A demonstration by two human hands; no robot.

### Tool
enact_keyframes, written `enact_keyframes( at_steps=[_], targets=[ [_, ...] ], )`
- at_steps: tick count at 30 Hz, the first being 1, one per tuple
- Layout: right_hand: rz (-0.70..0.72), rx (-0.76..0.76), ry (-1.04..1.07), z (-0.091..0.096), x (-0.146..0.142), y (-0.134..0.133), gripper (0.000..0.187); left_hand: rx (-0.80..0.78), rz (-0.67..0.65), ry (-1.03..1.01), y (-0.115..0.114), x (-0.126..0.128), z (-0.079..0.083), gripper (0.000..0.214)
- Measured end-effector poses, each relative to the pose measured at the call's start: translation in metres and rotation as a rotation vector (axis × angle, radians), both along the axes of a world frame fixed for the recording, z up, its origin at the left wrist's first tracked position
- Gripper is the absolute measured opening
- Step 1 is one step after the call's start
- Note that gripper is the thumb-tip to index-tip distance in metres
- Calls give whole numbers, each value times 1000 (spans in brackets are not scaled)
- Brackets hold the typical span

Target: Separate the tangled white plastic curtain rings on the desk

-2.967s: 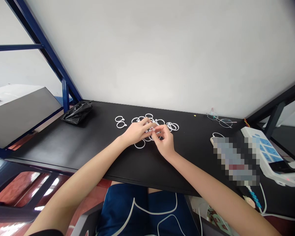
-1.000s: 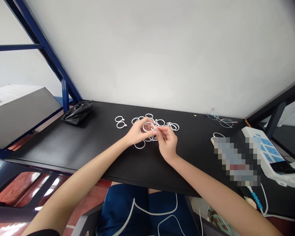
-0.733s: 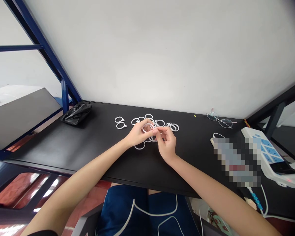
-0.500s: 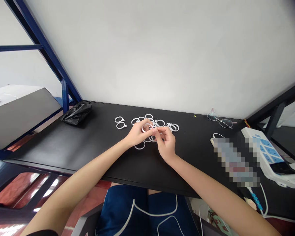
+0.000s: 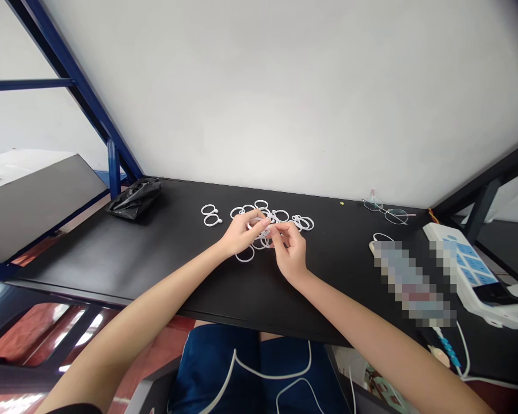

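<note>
Loose rings (image 5: 304,222) crowd the space just behind your hands, and a pair (image 5: 210,214) lies apart to the left. A crumpled black bag (image 5: 134,197), glasses (image 5: 386,210) and a power strip (image 5: 470,264) lie well clear. Your left hand (image 5: 239,236) and right hand (image 5: 291,250) meet over the heap, the fingers of both pinched on one ring (image 5: 254,223) just above the worktop (image 5: 155,253). The rings are thin, smooth white hoops. The worktop is matt black, set against a plain white wall (image 5: 285,86), with a blue steel frame (image 5: 112,167) at the left.
</note>
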State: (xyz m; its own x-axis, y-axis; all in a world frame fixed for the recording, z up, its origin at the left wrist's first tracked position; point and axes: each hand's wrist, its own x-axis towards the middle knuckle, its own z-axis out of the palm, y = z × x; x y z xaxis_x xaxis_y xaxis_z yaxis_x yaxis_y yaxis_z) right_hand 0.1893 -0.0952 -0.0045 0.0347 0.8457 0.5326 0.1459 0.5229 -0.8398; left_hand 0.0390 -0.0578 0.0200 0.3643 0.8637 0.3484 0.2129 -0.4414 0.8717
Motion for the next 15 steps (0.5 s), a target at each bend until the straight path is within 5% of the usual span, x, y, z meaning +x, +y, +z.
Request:
enact_keyframes(
  at_steps=[15],
  targets=[
    [-40, -24, 23, -1, 0, 1, 21, 10, -19, 74, -1, -1, 5, 45]
  ],
)
